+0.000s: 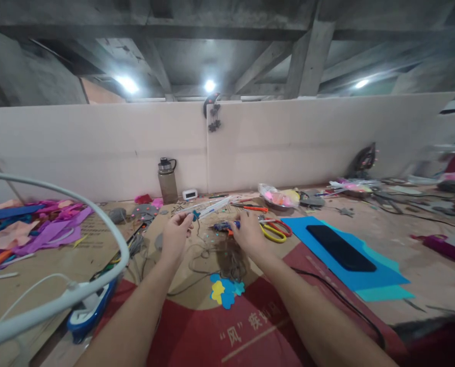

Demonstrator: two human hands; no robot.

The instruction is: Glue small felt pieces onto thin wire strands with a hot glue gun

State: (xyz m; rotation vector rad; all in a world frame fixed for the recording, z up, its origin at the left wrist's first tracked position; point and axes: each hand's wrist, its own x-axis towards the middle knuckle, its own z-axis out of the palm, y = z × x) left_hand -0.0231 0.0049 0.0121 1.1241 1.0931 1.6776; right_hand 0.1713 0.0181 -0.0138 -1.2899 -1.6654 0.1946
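Note:
My left hand (176,235) is raised a little over the cardboard-covered table (59,265), its fingers pinched on a small blue piece (194,215) at the thumb tip. My right hand (248,235) lies palm down, fingers curled over a blue glue gun (223,225) that points left. Yellow-handled scissors (274,233) lie just right of that hand. Blue and yellow foam flower cut-outs (224,291) sit on the table between my forearms. White glue sticks (211,207) lie beyond my hands.
A black phone (340,248) rests on blue foam sheets (380,278) at right. Purple and pink scraps (40,229) pile at left. A brown bottle (167,180) and small white clock (190,194) stand by the back wall. A white tube (59,300) arcs across the left foreground.

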